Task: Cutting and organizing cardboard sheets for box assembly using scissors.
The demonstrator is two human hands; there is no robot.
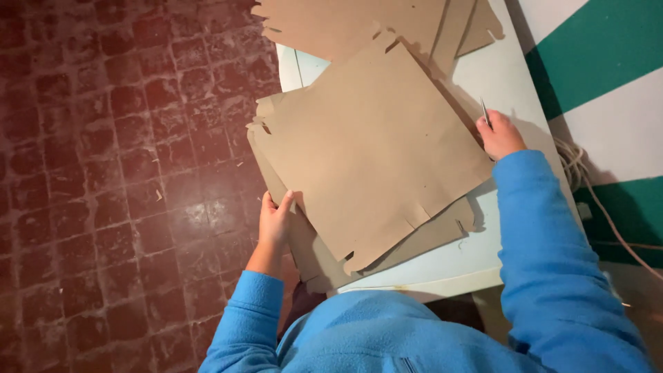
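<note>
Here, centre of frame: a large brown cardboard sheet [373,148], die-cut with notches and tabs along its edges, lies tilted on top of a stack of like sheets [311,259] on a pale table [483,255]. Left hand [275,220], lower centre-left, pinches the sheet's near-left edge, fingers closed on it. Right hand [498,135], right of centre, is curled shut round a thin metal blade or tool [484,110] at the sheet's far-right edge; kind of tool too small to tell. Both sleeves blue. Judgement: lift best goes with both edges held level, top sheet alone, blade kept clear of the fingers. More sheets [359,24] at upper centre. Red tiled floor [124,173] fills the left; green-and-white wall [608,76] and a rope [587,179] at right.
</note>
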